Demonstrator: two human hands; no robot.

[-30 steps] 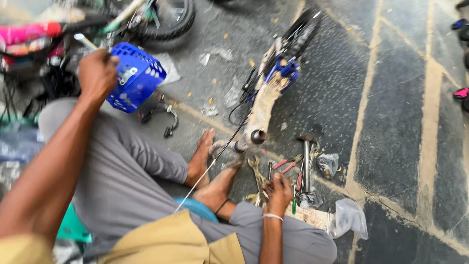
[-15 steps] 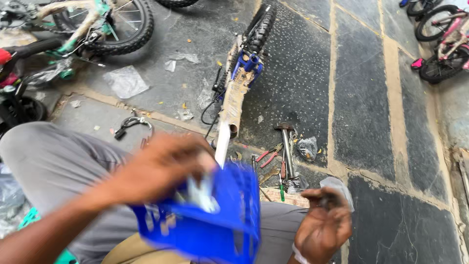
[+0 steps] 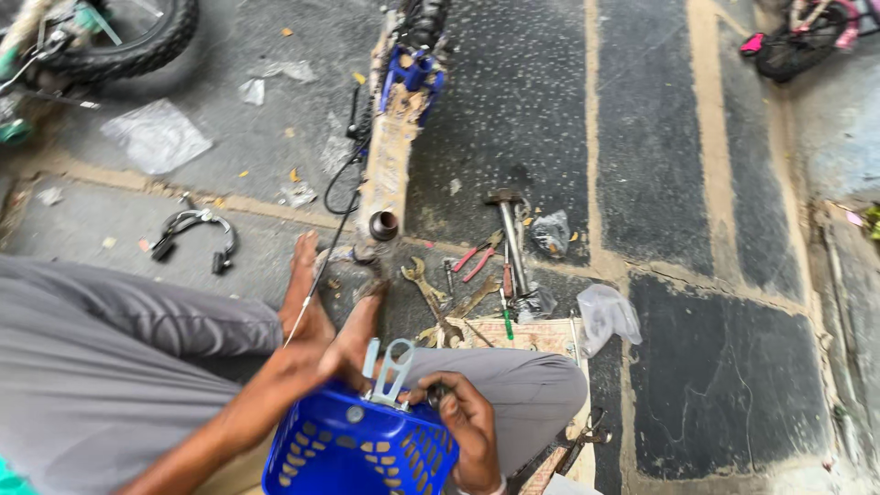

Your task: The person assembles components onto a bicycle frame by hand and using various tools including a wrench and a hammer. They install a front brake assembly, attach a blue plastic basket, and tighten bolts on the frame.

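A blue plastic bicycle basket rests on my lap at the bottom of the head view. A pale metal bracket sticks up from its far rim. My left hand reaches over the basket's far edge beside that bracket, its fingers partly hidden behind the rim. Gripping the right rim, my right hand pinches a small dark part next to the bracket. My bare feet lie just beyond the basket, on the stone floor.
A bicycle frame wrapped in cardboard lies ahead with a thin cable trailing to my feet. Hammer, red pliers, wrenches and plastic bags lie right of it. A brake caliper and a wheel are left.
The basket came from the far left down onto my lap. My left hand carried it and now rests at its far rim. My right hand moved from the tools onto the basket.
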